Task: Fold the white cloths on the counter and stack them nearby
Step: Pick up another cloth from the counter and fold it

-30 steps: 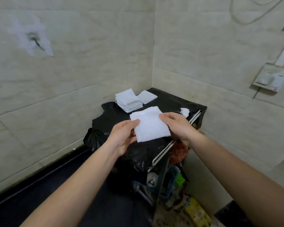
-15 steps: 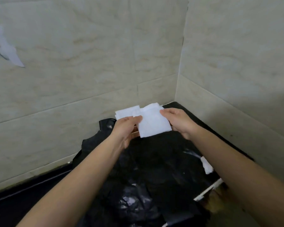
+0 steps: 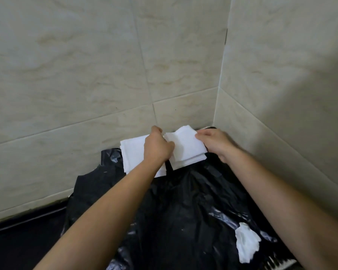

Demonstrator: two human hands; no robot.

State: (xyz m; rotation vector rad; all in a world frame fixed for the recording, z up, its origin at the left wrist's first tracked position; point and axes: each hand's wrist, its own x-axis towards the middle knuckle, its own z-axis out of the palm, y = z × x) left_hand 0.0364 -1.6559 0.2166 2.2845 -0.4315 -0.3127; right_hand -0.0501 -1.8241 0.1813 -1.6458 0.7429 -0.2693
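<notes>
A folded white cloth (image 3: 185, 142) lies between my two hands at the far end of the counter. My left hand (image 3: 157, 148) pinches its left edge and my right hand (image 3: 213, 142) pinches its right edge. It sits over another white cloth (image 3: 189, 162) lying flat on the black plastic. To its left, a stack of folded white cloths (image 3: 134, 155) stands against the wall, partly hidden by my left hand and wrist. A crumpled white cloth (image 3: 247, 244) lies near the counter's front right.
Black plastic sheeting (image 3: 183, 211) covers the counter, which sits in a corner of tiled walls (image 3: 86, 75). A slotted metal rail (image 3: 277, 265) shows at the front right edge. A dark floor drops away at the left.
Both hands carried the folded cloth forward to the back corner and lowered it beside the stack. The view moved closer to the counter and turned down.
</notes>
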